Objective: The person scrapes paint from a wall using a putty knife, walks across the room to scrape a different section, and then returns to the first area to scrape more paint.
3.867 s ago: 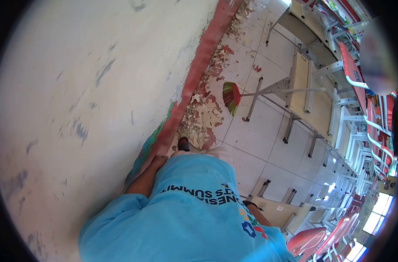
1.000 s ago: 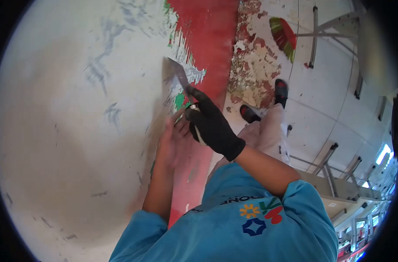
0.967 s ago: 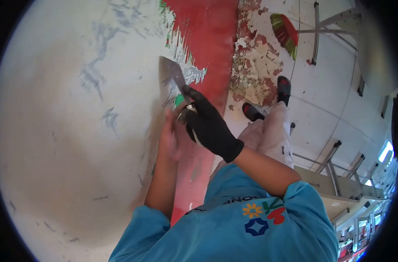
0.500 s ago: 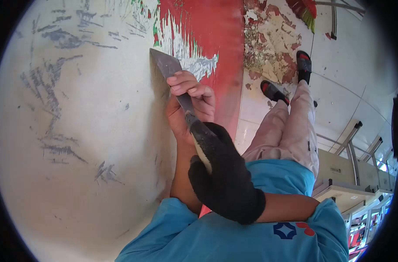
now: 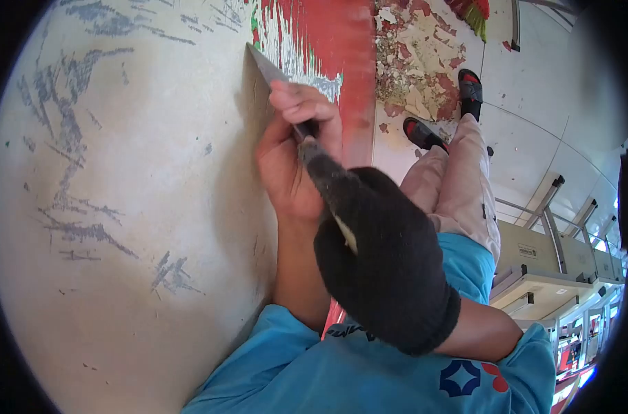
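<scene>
A scraper [image 5: 266, 66] with a dark, wide metal blade has its corner at the white wall [image 5: 155, 207], beside the edge of the red painted band [image 5: 359, 90]. My bare left hand [image 5: 296, 159] is closed round the scraper near the blade, fingers bent over its front. My right hand [image 5: 383, 255], in a black knitted glove, grips the handle, most of which the glove hides. Ragged white streaks with bits of green [image 5: 300, 55] run into the red band near the blade. Grey scrape marks [image 5: 69, 117] cover parts of the wall to the left.
Peeled paint flakes and crumbs [image 5: 417, 62] lie on the tiled floor [image 5: 527, 131] near my sandalled feet [image 5: 470, 93]. A red and green broom head [image 5: 472, 17] lies beyond them. Desks with metal legs [image 5: 541, 276] stand on the right.
The scraper and both hands have shifted upward in view, and the blade now shows more edge-on. My gloved hand has come closer to the camera and a little rightward.
</scene>
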`<state>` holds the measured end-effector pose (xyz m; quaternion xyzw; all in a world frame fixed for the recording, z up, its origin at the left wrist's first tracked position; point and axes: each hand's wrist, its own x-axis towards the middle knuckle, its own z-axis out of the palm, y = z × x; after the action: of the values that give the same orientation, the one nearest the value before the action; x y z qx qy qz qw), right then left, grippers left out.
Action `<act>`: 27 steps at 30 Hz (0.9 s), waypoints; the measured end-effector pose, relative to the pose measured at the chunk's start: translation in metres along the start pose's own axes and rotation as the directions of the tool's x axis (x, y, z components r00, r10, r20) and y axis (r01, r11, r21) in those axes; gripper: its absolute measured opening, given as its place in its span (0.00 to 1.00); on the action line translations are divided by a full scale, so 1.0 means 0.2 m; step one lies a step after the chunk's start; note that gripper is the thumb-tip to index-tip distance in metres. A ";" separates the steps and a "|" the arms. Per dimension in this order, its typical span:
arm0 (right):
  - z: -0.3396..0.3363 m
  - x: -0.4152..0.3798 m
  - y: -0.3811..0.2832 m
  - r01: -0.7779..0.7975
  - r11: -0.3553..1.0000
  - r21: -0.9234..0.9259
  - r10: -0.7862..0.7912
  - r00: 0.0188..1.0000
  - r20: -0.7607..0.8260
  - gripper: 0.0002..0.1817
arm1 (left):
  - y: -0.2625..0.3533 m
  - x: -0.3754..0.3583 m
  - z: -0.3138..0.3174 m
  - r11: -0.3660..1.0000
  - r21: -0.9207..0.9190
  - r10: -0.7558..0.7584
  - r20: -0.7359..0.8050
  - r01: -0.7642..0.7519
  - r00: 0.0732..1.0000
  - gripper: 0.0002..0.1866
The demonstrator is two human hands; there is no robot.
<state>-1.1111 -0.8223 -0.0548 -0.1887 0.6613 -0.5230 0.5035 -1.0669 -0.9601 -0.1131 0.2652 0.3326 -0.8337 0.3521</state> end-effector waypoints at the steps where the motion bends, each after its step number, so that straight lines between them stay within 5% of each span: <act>1: 0.01 0.05 0.00 0.002 1.000 -0.006 -0.002 1.000 0.004 0.23 | -0.01 0.04 0.00 0.992 0.120 0.023 0.048 -0.028 0.999 0.06; 3: 0.03 0.09 0.00 0.007 1.000 -0.009 -0.007 1.000 0.005 0.23 | -0.02 0.02 -0.02 0.967 0.246 0.039 0.096 -0.061 0.995 0.06; 6: -0.02 0.00 -0.02 0.042 0.999 -0.015 -0.042 0.999 -0.023 0.23 | -0.02 0.03 -0.02 0.986 0.168 -0.041 0.180 0.010 0.983 0.07; 9: 0.04 0.05 0.03 0.010 1.000 -0.003 -0.010 1.000 -0.012 0.22 | 0.01 0.00 -0.05 0.986 -0.087 0.149 0.034 -0.145 0.988 0.08; 10: 0.06 0.11 0.04 0.006 1.000 0.003 -0.006 1.000 -0.006 0.22 | 0.04 0.06 -0.02 0.982 0.186 -0.032 0.099 0.014 0.995 0.08; 15: 0.00 0.07 0.01 0.048 0.999 -0.010 -0.049 0.998 -0.042 0.22 | 0.06 0.05 -0.08 0.972 0.234 -0.070 0.228 0.016 0.971 0.07; 20: 0.01 0.17 0.10 0.013 1.000 -0.009 -0.013 1.000 0.001 0.21 | 0.02 0.08 -0.05 0.984 0.150 0.078 0.085 -0.090 0.993 0.07; 23: -0.02 0.14 0.06 0.056 0.998 -0.037 -0.056 0.998 -0.008 0.21 | 0.04 0.03 -0.10 0.938 0.314 0.082 0.205 -0.145 0.975 0.09; 27: 0.02 0.17 0.07 0.041 0.998 -0.043 -0.041 0.999 0.009 0.21 | 0.11 0.07 -0.12 0.948 0.298 0.062 0.162 -0.109 0.985 0.10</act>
<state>-1.1176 -0.8463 -0.0827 -0.2154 0.6663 -0.5180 0.4912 -1.0536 -0.9595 -0.1465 0.2672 0.1601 -0.8766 0.3668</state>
